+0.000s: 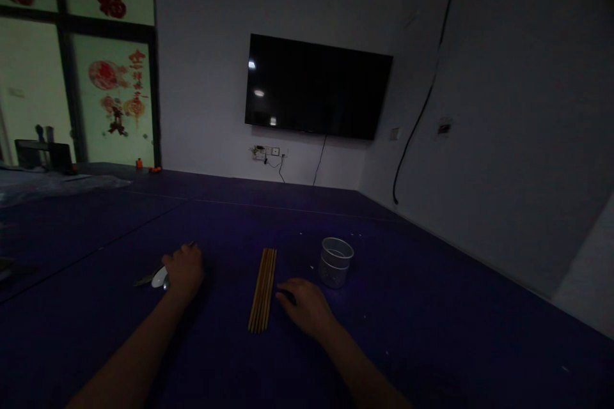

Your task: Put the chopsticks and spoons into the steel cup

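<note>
The room is dim. My left hand (183,270) rests on the dark purple surface (432,307) with its fingers curled over spoons (156,277), a white one and a metal one poking out to its left. A row of several wooden chopsticks (263,289) lies side by side between my hands. My right hand (306,305) lies palm down just right of the chopsticks, fingers bent toward them and touching or almost touching their edge. A small metal cup (335,261) stands upright beyond my right hand.
A black television (316,86) hangs on the white wall ahead, with sockets and cables under it. A glass door with red paper decorations (115,89) is at the left. Crumpled plastic sheeting (52,182) lies at the far left.
</note>
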The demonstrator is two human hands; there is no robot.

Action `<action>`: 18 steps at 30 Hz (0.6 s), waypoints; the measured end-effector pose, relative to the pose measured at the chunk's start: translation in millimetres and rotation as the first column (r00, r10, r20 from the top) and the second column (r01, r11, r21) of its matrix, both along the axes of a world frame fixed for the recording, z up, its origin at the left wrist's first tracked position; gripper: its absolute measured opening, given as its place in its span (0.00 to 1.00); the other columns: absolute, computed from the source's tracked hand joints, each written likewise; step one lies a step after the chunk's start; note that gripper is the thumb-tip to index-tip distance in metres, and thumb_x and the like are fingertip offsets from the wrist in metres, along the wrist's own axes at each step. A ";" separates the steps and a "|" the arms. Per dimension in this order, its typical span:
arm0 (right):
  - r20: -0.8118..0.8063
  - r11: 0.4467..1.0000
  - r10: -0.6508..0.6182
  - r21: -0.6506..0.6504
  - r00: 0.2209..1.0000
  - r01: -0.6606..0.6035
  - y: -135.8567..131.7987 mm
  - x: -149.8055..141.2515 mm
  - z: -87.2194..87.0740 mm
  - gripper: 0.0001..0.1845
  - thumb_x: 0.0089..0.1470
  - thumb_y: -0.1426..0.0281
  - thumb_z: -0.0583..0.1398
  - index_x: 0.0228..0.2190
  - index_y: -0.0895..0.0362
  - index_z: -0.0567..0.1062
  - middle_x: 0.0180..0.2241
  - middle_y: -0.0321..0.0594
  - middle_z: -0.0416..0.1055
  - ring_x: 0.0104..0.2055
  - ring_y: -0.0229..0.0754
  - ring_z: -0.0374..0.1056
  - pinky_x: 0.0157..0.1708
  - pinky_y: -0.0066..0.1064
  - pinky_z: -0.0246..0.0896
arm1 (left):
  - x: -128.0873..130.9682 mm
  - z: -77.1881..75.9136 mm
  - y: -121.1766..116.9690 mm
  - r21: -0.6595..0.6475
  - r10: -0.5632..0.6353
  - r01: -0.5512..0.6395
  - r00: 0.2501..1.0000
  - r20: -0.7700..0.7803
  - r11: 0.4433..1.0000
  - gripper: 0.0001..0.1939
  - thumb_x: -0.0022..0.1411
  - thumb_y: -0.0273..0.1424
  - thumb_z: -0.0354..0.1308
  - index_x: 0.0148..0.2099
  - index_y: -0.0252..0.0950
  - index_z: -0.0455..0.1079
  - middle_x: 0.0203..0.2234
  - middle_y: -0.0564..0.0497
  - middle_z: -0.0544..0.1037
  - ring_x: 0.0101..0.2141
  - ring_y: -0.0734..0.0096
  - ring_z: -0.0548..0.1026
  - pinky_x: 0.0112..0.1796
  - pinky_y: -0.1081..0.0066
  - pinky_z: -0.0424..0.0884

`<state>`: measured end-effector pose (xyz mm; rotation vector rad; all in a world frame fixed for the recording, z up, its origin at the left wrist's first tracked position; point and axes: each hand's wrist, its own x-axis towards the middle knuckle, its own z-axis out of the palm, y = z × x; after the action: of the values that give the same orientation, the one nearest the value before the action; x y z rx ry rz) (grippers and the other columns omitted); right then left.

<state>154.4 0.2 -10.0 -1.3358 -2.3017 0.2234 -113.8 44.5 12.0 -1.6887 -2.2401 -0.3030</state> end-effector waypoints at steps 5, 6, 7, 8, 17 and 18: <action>0.010 0.999 -0.010 -0.032 1.000 0.010 -1.1 -0.8 1.9 0.17 0.58 0.65 0.52 0.46 0.54 0.74 0.45 0.41 0.74 0.48 0.43 0.67 0.49 0.31 0.56 | -0.2 -3.7 2.1 -0.009 -0.002 0.001 1.000 -0.001 1.000 0.21 0.61 0.21 0.37 0.45 0.28 0.72 0.38 0.34 0.74 0.40 0.51 0.74 0.40 0.56 0.62; 0.007 0.999 -0.006 -0.031 1.000 0.007 -1.5 -0.9 2.5 0.17 0.58 0.65 0.52 0.46 0.54 0.74 0.45 0.41 0.74 0.49 0.43 0.67 0.49 0.31 0.56 | 0.0 -3.9 2.0 -0.009 -0.006 0.006 1.000 0.001 1.000 0.21 0.61 0.21 0.37 0.45 0.28 0.72 0.37 0.34 0.74 0.40 0.52 0.74 0.39 0.57 0.62; 0.005 1.000 -0.002 -0.031 1.000 0.002 -2.0 -1.1 3.0 0.17 0.59 0.65 0.52 0.46 0.54 0.74 0.45 0.41 0.74 0.48 0.43 0.67 0.49 0.31 0.56 | 0.0 -3.9 1.8 -0.010 -0.014 0.014 1.000 0.002 1.000 0.21 0.61 0.21 0.37 0.45 0.27 0.71 0.37 0.34 0.74 0.40 0.51 0.74 0.39 0.57 0.63; 0.002 1.000 0.001 -0.030 1.000 -0.001 -2.4 -1.1 3.3 0.17 0.59 0.65 0.51 0.46 0.54 0.74 0.45 0.41 0.74 0.48 0.43 0.67 0.49 0.31 0.56 | 0.1 -3.7 1.7 -0.009 -0.023 0.023 1.000 0.004 1.000 0.21 0.62 0.21 0.37 0.44 0.27 0.71 0.38 0.34 0.73 0.39 0.51 0.74 0.39 0.57 0.63; -0.014 1.000 -0.023 0.013 1.000 0.023 -2.1 -2.6 1.5 0.18 0.58 0.65 0.52 0.46 0.54 0.74 0.46 0.42 0.73 0.48 0.44 0.67 0.48 0.33 0.57 | 22.9 -3.5 11.1 0.292 -0.307 0.255 0.940 0.147 0.922 0.19 0.54 0.15 0.42 0.43 0.31 0.68 0.36 0.42 0.71 0.36 0.64 0.73 0.36 0.67 0.68; -0.020 0.999 -0.026 0.026 0.999 0.026 -2.5 -3.2 2.0 0.18 0.58 0.66 0.52 0.46 0.54 0.74 0.46 0.42 0.73 0.48 0.44 0.67 0.48 0.33 0.57 | 31.5 -4.9 10.1 0.404 -0.433 0.339 0.886 0.168 0.850 0.18 0.55 0.15 0.42 0.43 0.33 0.68 0.36 0.44 0.70 0.36 0.66 0.73 0.37 0.68 0.68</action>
<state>151.1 -2.3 -8.0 -1.3434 -2.2617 0.1965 -82.4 54.6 7.1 -1.9612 -1.8152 -1.0212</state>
